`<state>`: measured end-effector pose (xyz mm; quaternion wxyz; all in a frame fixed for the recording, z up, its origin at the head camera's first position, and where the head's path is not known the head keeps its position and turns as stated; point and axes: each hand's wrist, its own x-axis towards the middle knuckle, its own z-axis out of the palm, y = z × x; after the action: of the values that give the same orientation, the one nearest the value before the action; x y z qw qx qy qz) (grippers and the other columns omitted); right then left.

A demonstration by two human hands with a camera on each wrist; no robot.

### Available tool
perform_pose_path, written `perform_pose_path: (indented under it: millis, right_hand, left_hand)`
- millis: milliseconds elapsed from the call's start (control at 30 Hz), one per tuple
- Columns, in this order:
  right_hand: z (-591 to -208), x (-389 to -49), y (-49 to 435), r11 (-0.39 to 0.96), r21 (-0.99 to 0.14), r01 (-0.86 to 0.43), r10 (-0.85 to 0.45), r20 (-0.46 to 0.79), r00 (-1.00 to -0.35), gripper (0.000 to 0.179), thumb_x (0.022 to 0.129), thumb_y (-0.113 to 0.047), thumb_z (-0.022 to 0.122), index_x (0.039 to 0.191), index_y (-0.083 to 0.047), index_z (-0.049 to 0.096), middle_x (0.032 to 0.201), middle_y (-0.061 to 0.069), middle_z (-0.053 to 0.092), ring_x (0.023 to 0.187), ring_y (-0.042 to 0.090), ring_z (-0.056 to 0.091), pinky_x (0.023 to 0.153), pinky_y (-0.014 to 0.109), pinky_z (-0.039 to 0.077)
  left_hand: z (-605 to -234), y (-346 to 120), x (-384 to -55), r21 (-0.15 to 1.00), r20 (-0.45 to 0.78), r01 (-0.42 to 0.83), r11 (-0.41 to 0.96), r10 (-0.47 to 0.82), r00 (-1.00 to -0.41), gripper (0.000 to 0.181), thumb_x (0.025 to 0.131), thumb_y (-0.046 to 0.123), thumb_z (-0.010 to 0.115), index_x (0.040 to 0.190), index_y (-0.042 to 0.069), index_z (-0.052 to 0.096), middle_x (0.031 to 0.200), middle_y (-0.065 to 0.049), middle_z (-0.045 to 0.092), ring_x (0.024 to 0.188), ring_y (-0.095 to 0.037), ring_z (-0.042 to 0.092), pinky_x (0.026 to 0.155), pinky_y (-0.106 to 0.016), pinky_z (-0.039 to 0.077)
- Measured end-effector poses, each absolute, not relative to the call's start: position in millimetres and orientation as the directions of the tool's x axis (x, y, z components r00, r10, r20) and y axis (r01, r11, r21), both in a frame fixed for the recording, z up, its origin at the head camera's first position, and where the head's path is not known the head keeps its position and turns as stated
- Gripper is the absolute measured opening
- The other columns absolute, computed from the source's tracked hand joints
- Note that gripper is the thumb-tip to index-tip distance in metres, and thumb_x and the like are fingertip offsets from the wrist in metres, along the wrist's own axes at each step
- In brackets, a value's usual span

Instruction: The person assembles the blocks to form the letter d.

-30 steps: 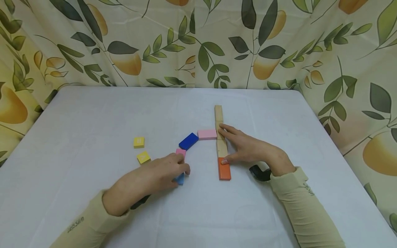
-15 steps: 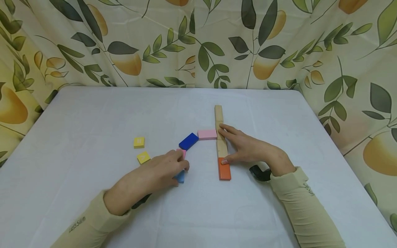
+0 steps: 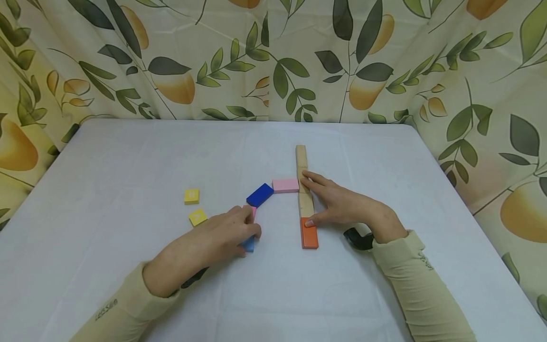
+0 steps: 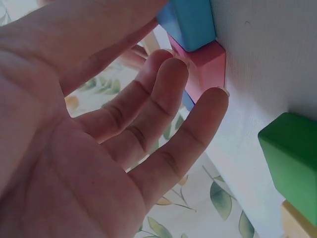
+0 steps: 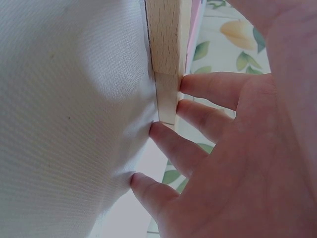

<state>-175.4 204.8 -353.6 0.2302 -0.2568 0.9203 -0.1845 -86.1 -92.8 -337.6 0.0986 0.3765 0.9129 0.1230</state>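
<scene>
In the head view my left hand [image 3: 213, 235] pinches a light blue block [image 3: 249, 244] between thumb and index finger. A pink block [image 4: 208, 64] meets it end to end; my other left fingers are close to that block's side. A dark blue block [image 3: 259, 195] and a second pink block [image 3: 285, 185] carry the bent line on to a straight row of wooden blocks [image 3: 301, 156]. My right hand [image 3: 342, 202] rests spread along this row, its fingertips against the wood and its thumb on the orange block [image 3: 309, 237] at the near end.
Two small yellow blocks [image 3: 191, 196] lie left of the bent line. The left wrist view shows a green block [image 4: 292, 168] and part of a wood-coloured one [image 4: 294, 223]. White cloth covers the table [image 3: 171, 147], and a leaf-patterned curtain [image 3: 239, 61] hangs behind it.
My left hand has shifted very slightly away from me with the light blue block, then stayed put. The right hand and the wooden row have not moved.
</scene>
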Motion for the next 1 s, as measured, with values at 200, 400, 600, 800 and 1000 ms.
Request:
perform_pose_path:
  millis: [200,400,600,800,1000]
  right_hand:
    - [-354,-175,205,0.799,-0.461,-0.386,-0.558,-0.329,-0.762,0.112,0.078,-0.054,0.079,0.160,-0.016,0.013,0.168,0.004,0.001,0.153,0.036,0.013,0.119,0.059,0.024]
    - [-354,-174,204,0.799,-0.465,-0.382,-0.557,-0.330,-0.762,0.111,0.079,-0.053,0.078,0.160,-0.016,0.013,0.168,0.004,0.000,0.153,0.037,0.012,0.119,0.060,0.024]
    - [-354,-174,205,0.797,-0.461,-0.389,-0.560,-0.326,-0.761,0.110,0.080,-0.054,0.077,0.160,-0.015,0.013,0.168,0.005,0.000,0.153,0.037,0.012,0.119,0.060,0.023]
    - [-353,-174,205,0.796,-0.456,-0.397,-0.565,-0.325,-0.759,0.110,0.080,-0.053,0.078,0.160,-0.014,0.013,0.168,0.006,0.001,0.153,0.037,0.012,0.119,0.059,0.024]
    - [-353,-175,205,0.797,-0.455,-0.397,-0.564,-0.327,-0.758,0.110,0.079,-0.054,0.077,0.160,-0.015,0.013,0.168,0.006,0.001,0.153,0.037,0.012,0.119,0.059,0.024]
  left_hand:
    - [-330,-93,-90,0.326,-0.174,0.579,0.747,0.650,-0.740,0.040,0.083,0.019,0.081,0.118,0.015,0.063,0.120,-0.008,0.056,0.110,-0.020,0.054,0.085,-0.031,0.054]
    - [-323,-104,-99,0.275,-0.121,0.534,0.799,0.580,-0.806,0.040,0.091,0.024,0.073,0.127,0.012,0.062,0.122,-0.011,0.058,0.108,-0.023,0.057,0.084,-0.032,0.056]
    - [-320,-123,-109,0.248,-0.043,0.499,0.830,0.524,-0.851,0.036,0.092,0.023,0.072,0.125,0.010,0.062,0.118,-0.012,0.059,0.106,-0.026,0.058,0.085,-0.037,0.057]
    - [-318,-139,-116,0.282,-0.068,0.402,0.871,0.436,-0.897,0.037,0.094,0.024,0.069,0.127,0.010,0.061,0.123,-0.015,0.058,0.108,-0.029,0.059,0.085,-0.043,0.057]
    - [-319,-156,-124,0.306,-0.108,0.311,0.900,0.358,-0.927,0.035,0.094,0.020,0.068,0.127,0.008,0.061,0.123,-0.017,0.057,0.106,-0.032,0.057,0.085,-0.047,0.056]
